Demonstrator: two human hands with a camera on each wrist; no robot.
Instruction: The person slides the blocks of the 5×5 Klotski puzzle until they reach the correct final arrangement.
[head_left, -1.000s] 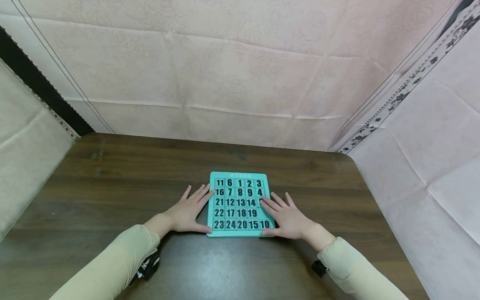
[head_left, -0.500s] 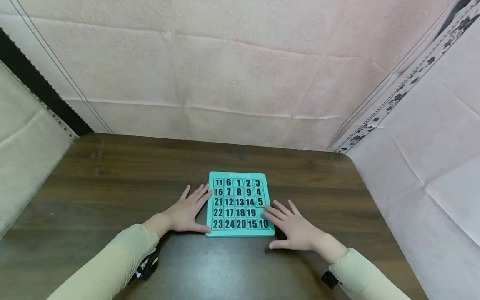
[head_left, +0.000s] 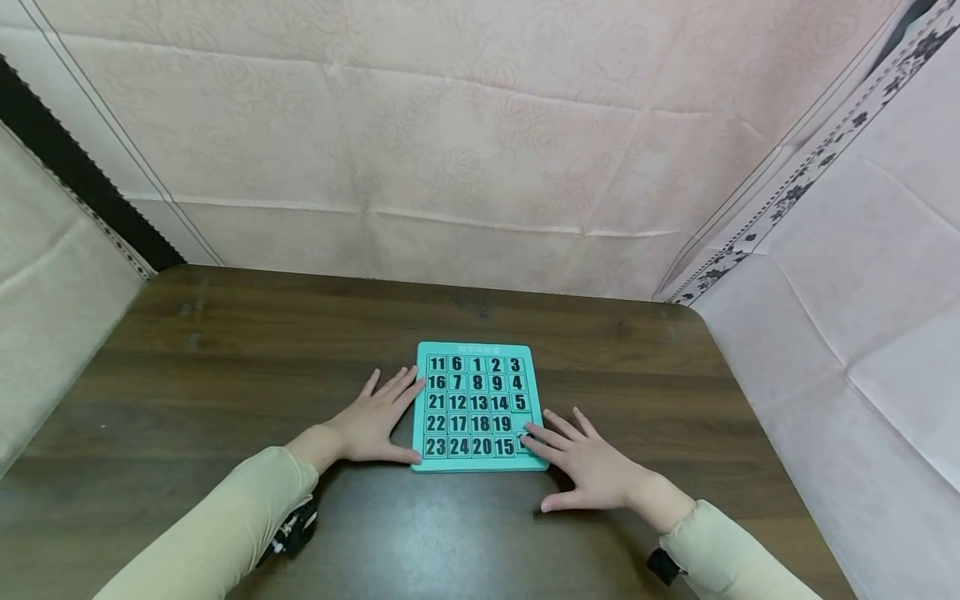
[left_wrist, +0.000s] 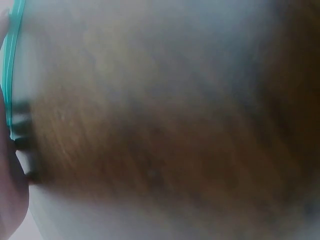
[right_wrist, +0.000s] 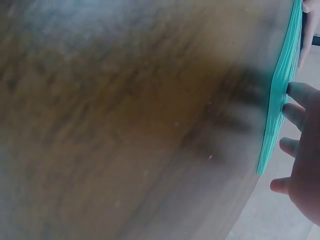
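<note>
Across the desk [head_left: 300,350], in the head view, the board [head_left: 467,349] lies flat between my grips. My left grip [head_left: 378,427] spreads loosely against its left side; my right grip [head_left: 592,468], splayed and pinching nothing, reaches over its lower right tiles [head_left: 520,402], where a skewed push could jam one.

In the left wrist view, the board shows edge-on; slack bracing could let it slip.

In the right wrist view, my right grip looks loosely spread at the board.

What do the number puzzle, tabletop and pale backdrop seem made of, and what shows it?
Number puzzle: probably moulded plastic, smooth; even turquoise colour, rounded corners.
Tabletop: wood or wood-look laminate, slightly glossy; brown grain, soft glare.
Pale backdrop: perhaps fabric or plastic sheeting, fairly matt; fold creases, faint pattern.
</note>
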